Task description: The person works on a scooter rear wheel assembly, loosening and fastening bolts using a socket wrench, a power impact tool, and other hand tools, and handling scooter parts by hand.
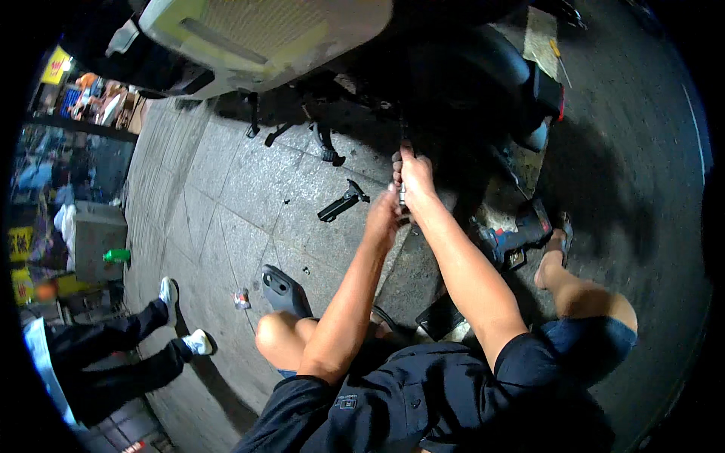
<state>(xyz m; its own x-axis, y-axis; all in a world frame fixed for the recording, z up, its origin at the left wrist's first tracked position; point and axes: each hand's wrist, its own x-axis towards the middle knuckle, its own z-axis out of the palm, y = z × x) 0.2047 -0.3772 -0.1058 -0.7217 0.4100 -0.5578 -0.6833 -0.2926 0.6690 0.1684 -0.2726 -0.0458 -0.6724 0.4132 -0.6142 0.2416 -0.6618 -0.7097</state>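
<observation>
Both my arms reach forward to a slim metal tool [402,198] held low beside the underside of a parked scooter [279,38]. My right hand [416,177] is closed around the tool, thumb pointing forward along it. Just behind it my left hand [382,219] curls at the tool's near end, its fingers partly hidden. In dark shadow under the scooter, the tool's far end cannot be made out. A black metal part [343,201] lies on the paving left of my hands. Past it lies a curved black part [325,143].
A blue and black cordless power tool [517,236] lies by my right foot [555,253]. The scooter's wheel [483,68] stands ahead on the right. A yellow-handled screwdriver [556,51] is farther off. At left a person in dark trousers [113,355] stands near a green bottle [116,256].
</observation>
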